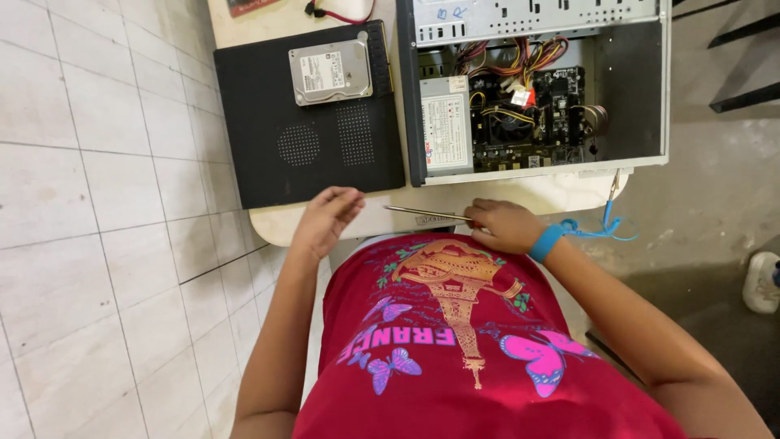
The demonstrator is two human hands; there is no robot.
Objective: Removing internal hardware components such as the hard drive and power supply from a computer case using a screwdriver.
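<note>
Even, soft daylight fills the scene; its source cannot be told. The white floor tiles point(97, 203) on the left are the brightest part, pale but not blown out. The open computer case point(536, 81) is dimmer inside, its right inner wall in shade, though the cables and board stay readable. The hard drive point(331, 71) shows a mild sheen on its metal top. Shadows are faint and soft-edged, with a darker patch under the worktop point(536, 199) at lower right. Wide-angle distortion bends the tile lines and leans the case outward toward the edges. Focus is sharp throughout; no motion blur on either hand.
</note>
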